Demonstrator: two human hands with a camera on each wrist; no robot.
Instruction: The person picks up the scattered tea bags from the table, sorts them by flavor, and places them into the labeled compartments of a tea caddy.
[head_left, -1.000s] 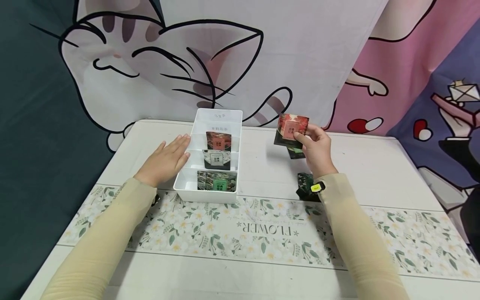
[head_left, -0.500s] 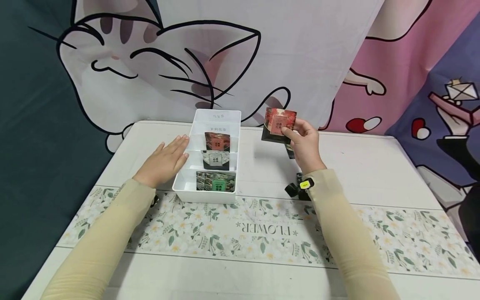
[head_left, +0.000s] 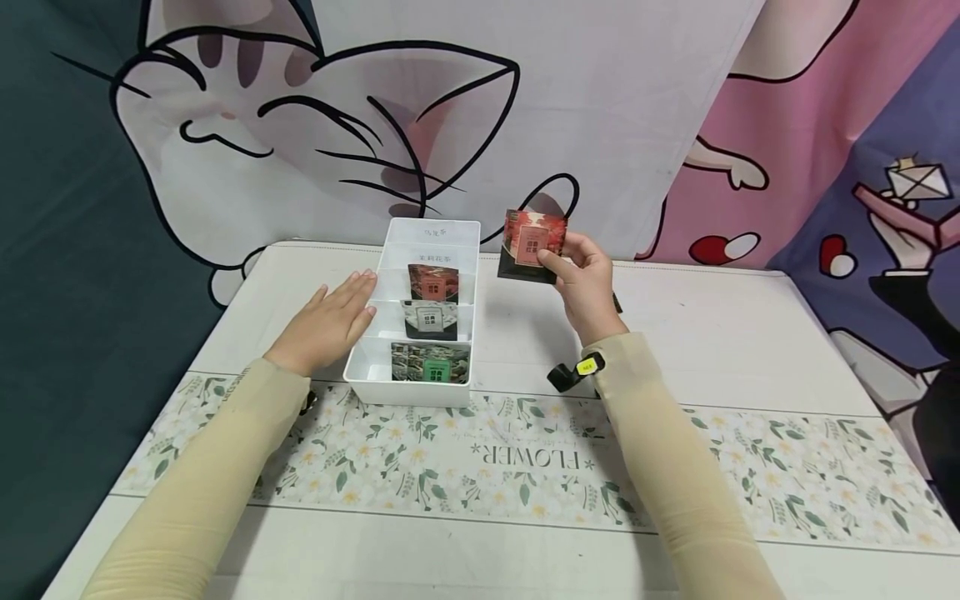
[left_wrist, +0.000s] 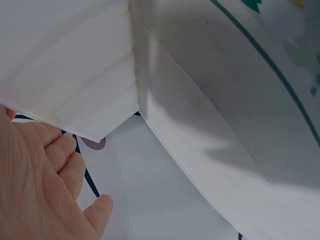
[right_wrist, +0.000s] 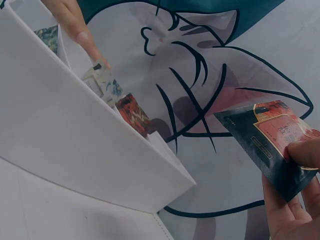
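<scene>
A red and black tea sachet [head_left: 531, 243] is pinched between thumb and fingers of my right hand [head_left: 588, 283], held up just right of a white divided box [head_left: 408, 393]. In the right wrist view the same sachet [right_wrist: 272, 142] tilts beside the box wall [right_wrist: 100, 150]. Flat, with straight fingers, my left hand [head_left: 322, 325] rests against the box's left side. Inside the box stand a red sachet [head_left: 433, 283], a white sachet [head_left: 431, 320] and, in the front compartment, several green sachets [head_left: 431, 363]. The two rear compartments bear handwritten labels.
Behind my right wrist a dark packet edge [head_left: 617, 303] peeks out on the white table, mostly hidden. A floral strip [head_left: 420, 467] crosses the table in front of the box. A cat-printed cloth [head_left: 622, 100] hangs at the table's far edge.
My right hand has moved left toward the box, carrying the red sachet and raising it slightly. The left hand stays against the box.
</scene>
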